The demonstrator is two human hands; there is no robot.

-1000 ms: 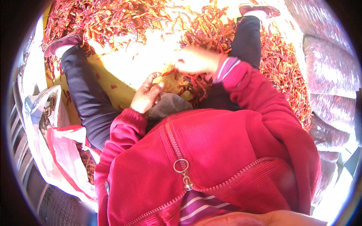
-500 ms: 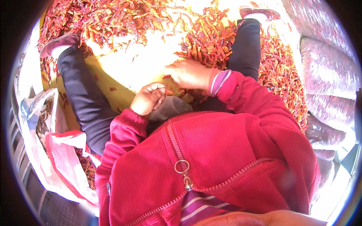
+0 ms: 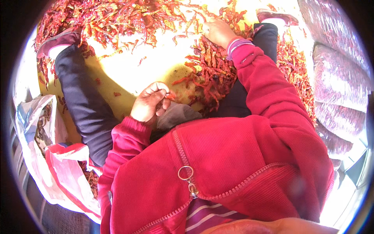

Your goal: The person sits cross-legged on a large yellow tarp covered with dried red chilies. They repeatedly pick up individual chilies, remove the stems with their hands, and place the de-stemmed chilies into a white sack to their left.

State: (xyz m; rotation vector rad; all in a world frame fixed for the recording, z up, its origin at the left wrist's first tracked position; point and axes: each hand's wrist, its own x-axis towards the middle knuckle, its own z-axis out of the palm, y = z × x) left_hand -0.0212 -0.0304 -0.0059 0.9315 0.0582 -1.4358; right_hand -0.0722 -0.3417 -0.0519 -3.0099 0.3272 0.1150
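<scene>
One broad yellow sheet [image 3: 113,80] lay beneath the scene, and we judged that it kept the produce off the ground. Over its far part we saw a wide layer of dried red peppers [image 3: 117,19], with more outside the right leg. At the right rim, filled glossy bags [image 3: 343,74] were piled. A red jacket [image 3: 218,148] occupied the lower view; beyond it two dark-trousered legs [image 3: 80,93] spread wide, which seemed to leave a working space between them. A white and red bag [image 3: 70,167] stood open beside the left leg, perhaps for easy reach, with dried matter inside. Along the inner side of the right leg we found a smaller heap [image 3: 214,72] of peppers, and near the lap a gray cloth-like item [image 3: 179,114]. The right hand [image 3: 219,33] reached to the heap's far end; glare washed out its fingertips, so we could not tell whether they held anything. The left hand [image 3: 150,102] hung just beside the gray item, thumb and forefinger pinching a small red piece [image 3: 171,96], a light grip that presumably suited so slight an object.
</scene>
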